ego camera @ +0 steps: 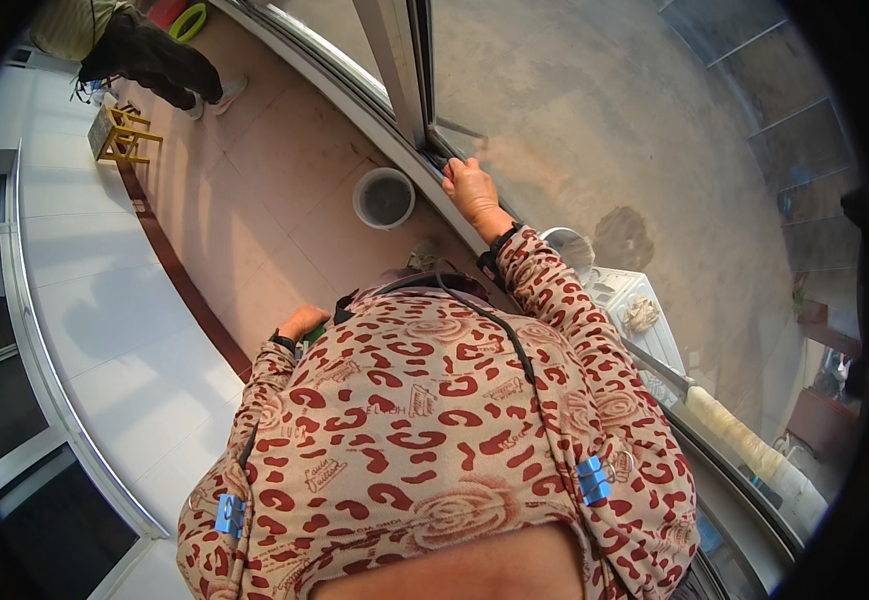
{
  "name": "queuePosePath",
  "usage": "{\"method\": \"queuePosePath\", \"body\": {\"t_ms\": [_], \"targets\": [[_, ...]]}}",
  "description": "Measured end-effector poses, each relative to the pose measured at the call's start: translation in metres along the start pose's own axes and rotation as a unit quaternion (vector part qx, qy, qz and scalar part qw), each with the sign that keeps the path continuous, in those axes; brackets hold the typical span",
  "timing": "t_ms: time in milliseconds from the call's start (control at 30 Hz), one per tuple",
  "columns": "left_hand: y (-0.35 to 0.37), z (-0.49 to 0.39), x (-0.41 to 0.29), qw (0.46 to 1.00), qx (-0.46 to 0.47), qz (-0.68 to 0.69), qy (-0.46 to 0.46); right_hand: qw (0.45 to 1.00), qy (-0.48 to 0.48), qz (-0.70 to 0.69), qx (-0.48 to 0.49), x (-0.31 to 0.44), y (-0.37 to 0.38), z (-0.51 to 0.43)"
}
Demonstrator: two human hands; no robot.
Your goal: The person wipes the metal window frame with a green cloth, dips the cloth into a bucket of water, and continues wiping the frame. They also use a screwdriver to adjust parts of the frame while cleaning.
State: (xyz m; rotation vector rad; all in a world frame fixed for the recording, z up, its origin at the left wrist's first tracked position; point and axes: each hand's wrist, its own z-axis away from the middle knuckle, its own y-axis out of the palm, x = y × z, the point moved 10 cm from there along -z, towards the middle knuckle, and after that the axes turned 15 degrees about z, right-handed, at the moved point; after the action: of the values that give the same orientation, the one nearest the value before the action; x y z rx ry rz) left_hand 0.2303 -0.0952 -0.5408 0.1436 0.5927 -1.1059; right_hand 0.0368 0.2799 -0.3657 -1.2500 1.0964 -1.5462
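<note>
My right hand [472, 187] is reached out to the lower track of the sliding window frame [404, 127]. Its fingers are curled down at the track, against a small dark patch that I cannot make out. Beside the window glass [509, 97] the wrist bears a dark band. Close to my left hip is my left hand [303, 322], partly hidden by my body. A bit of something green [316, 335] shows under it; whether the fingers grip it is hidden. On the tiled floor ahead stands a white plastic bucket [384, 198] with dark liquid inside.
Another person [156, 60] stands at the upper left, near a yellow stool [123, 135] and a green basin [188, 22]. A white tiled wall [104, 300] runs along the left. Past the window is a white washing machine [633, 307] with a cloth on top.
</note>
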Motion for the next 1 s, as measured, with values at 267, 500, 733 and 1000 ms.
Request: {"method": "queuePosePath", "body": {"t_ms": [267,500,733,1000], "targets": [[-0.005,-0.014,-0.028,1.000,-0.016,-0.015,0.007,0.998,0.015,0.031,0.044,-0.014,0.009,0.005],[-0.012,-0.012,-0.031,0.999,-0.032,0.028,0.011,0.997,0.040,0.035,0.050,-0.017,0.005,0.012],[-0.009,-0.014,-0.017,0.992,-0.054,0.085,-0.074,0.998,0.044,0.051,0.014,-0.025,0.009,0.017],[-0.008,-0.007,-0.034,0.994,-0.058,0.082,-0.046,0.998,0.053,0.041,0.022,-0.026,-0.001,0.027]]}}
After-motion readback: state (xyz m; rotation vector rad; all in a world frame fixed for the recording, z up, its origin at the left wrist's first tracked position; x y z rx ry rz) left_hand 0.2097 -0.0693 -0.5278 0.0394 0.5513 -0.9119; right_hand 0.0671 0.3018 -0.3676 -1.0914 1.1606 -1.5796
